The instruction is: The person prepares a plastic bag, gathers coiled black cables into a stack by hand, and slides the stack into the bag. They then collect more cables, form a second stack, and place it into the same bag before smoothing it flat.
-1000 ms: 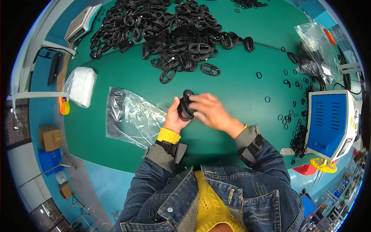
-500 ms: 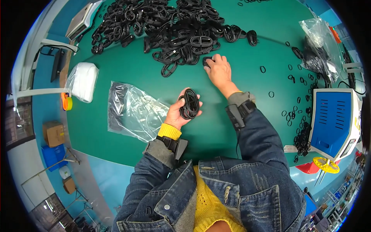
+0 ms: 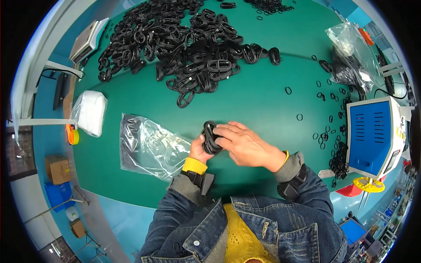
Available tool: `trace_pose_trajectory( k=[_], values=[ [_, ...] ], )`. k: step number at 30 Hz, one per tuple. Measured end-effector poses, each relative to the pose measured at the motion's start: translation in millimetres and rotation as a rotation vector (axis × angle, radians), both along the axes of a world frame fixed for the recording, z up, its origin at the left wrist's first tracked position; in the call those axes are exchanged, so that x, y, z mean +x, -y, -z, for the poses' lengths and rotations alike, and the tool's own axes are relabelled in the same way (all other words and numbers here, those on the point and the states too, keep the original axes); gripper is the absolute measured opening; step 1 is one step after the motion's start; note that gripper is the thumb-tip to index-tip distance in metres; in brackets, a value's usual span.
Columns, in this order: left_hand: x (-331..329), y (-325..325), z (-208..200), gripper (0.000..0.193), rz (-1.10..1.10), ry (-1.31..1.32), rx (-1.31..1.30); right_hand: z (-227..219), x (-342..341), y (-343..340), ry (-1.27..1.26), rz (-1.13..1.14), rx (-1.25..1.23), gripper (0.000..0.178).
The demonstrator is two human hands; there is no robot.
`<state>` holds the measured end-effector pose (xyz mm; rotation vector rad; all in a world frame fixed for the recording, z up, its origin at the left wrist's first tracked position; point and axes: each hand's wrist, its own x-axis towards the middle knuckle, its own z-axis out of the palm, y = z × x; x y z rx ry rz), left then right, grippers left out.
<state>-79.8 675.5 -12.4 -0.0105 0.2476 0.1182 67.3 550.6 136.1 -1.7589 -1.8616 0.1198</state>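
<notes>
Coiled black cables sit upright in my left hand, whose thumb and fingers are wrapped around their lower left side. My right hand meets them from the right, fingers closed against the coils' upper right side. How many coils are between the hands is hidden by the fingers. Just left of my left hand lies a clear plastic bag, flat on the green table. Beyond the hands spreads a large pile of similar coiled black cables.
Small black rings lie scattered at the right, beside a blue and white machine. Behind it stands a clear bag with dark contents. A white wrapped package rests at the table's left edge, near a tape roll.
My right hand has come back from the pile's near edge, where its fingers were on a coil, to the cables in my left hand. The view has shifted slightly.
</notes>
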Motion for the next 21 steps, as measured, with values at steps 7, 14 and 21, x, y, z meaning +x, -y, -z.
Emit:
trace_pose_trajectory(
  k=[7,14,21],
  values=[
    [-8,-1,-11,0.064,0.032,0.239,0.039,46,96,-80,-0.18,0.589,0.296,0.021],
    [-21,-5,-12,0.066,-0.017,0.178,0.013,71,104,-156,0.258,0.748,-0.148,0.032],
    [-13,-7,-16,0.066,0.017,0.11,0.045,53,102,-82,0.066,0.757,0.043,0.027]
  ],
)
